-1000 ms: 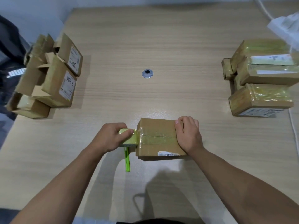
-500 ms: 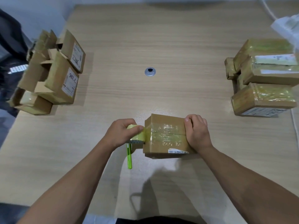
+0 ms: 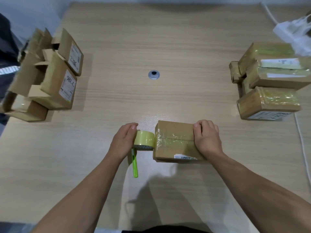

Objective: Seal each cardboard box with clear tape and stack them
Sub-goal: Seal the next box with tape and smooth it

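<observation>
At lower centre, the tape roll, gripped in the left hand, is now drawn leftward off the box, which is gripped by the right hand; cutting is judged imminent.

Views: one, the head camera.
Position: worn on the person's head, above the near edge of the surface.
Direction: forward and steeply down; the metal grommet lies at mid-width, in the upper part of the frame.
Nearness: close. Both forearms enter from the bottom edge, nearer than the grommet. The left hand grips the tape roll, and the right hand holds the box.
Lens: wide-angle; the open boxes left of the grommet and the taped boxes right of it smear toward the frame's sides.
Far limit: beyond the grommet, the surface's far edge and a strip of wall.
</observation>
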Motion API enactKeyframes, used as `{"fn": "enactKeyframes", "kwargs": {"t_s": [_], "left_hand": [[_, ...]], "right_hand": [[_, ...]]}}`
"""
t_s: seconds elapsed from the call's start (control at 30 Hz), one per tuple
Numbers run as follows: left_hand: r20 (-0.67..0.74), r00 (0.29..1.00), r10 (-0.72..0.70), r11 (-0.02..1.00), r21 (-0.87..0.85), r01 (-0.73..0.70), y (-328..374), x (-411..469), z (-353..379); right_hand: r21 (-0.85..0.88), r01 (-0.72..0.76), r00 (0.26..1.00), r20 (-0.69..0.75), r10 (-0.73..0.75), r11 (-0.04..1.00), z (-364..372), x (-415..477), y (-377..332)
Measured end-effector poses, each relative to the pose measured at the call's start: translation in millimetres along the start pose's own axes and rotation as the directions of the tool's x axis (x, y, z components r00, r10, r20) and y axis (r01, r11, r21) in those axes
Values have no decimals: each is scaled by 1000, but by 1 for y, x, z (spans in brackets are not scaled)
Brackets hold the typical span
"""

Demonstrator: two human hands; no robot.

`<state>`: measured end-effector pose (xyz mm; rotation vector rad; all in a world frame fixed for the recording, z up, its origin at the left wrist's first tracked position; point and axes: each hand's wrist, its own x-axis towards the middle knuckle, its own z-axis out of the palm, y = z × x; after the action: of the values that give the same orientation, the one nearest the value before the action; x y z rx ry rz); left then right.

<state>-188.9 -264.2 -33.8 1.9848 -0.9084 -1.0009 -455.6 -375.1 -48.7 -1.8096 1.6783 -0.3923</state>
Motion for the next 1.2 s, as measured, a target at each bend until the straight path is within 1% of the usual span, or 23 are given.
{"fn": "enactKeyframes", "kwargs": {"t_s": [0.07, 0.1, 0.13, 0.17, 0.2, 0.27, 0.33, 0.4, 0.47, 0.57, 0.63, 0.7, 0.77, 0.8, 0.87, 0.93, 1.0, 1.07, 1.13, 1.2], "left_hand": [[-98, 990, -102, 993, -69, 95, -6, 3, -3], [-169, 970, -176, 983, -76, 165, -8, 2, -4], [-224, 940, -256, 967, -56, 250, -11, -1, -4], [-245, 917, -315, 946, -6, 323, -14, -5, -7], [-223, 915, -336, 931, 71, 359, -18, -8, -8], [-105, 939, -326, 909, 239, 342, -28, -16, -5], [-25, 964, -263, 889, 381, 252, -39, -17, 1], [-4, 979, -202, 834, 523, 174, -44, -14, 4], [13, 985, -172, 776, 617, 127, -45, -11, 4], [8, 988, -153, 739, 665, 109, -45, -6, -3], [-19, 987, -158, 760, 636, 134, -39, 1, -14], [-59, 991, -121, 813, 567, 133, -31, 9, -29], [-68, 998, -2, 863, 504, 36, -20, 15, -45], [-35, 997, 73, 873, 486, -47, -13, 19, -54], [120, 969, 215, 845, 475, -246, 2, 24, -70], [318, 897, 306, 756, 492, -433, 21, 29, -83], [479, 814, 329, 644, 517, -564, 39, 33, -93], [581, 736, 348, 524, 530, -667, 52, 37, -96], [645, 672, 365, 417, 532, -737, 60, 42, -94], [682, 640, 353, 352, 537, -767, 67, 47, -90]], "right_hand": [[-15, 8, 1000, -6, -8, 1000, 0, -1, 1], [-25, 14, 1000, -8, -14, 1000, -1, -1, 2], [-36, 24, 1000, -10, -24, 999, -2, -1, 4], [-37, 32, 999, -16, -33, 999, -2, -1, 4], [-31, 35, 999, -24, -35, 999, -1, 0, 3], [-33, 31, 999, -27, -32, 999, -2, 0, 3], [-35, 19, 999, -28, -20, 999, -1, 0, 3], [-36, 11, 999, -33, -12, 999, -1, 0, 4], [-47, 17, 999, -36, -19, 999, 0, 1, 4], [-42, 13, 999, -36, -14, 999, 1, 1, 5], [-40, 17, 999, -35, -18, 999, 1, 1, 5], [-40, 19, 999, -33, -20, 999, 1, 2, 6], [-39, 10, 999, -33, -12, 999, 1, 2, 8], [-41, 9, 999, -35, -10, 999, 1, 2, 8], [-45, 4, 1000, -29, -5, 999, 1, 2, 8], [-50, 2, 1000, -21, -3, 999, 1, 2, 9], [-45, 1, 1000, -25, -2, 999, 2, 2, 10], [-39, 5, 999, -37, -6, 999, 2, 2, 10], [-43, 6, 999, -35, -7, 999, 2, 1, 10], [-47, 4, 1000, -29, -5, 999, 3, 2, 9]]}}
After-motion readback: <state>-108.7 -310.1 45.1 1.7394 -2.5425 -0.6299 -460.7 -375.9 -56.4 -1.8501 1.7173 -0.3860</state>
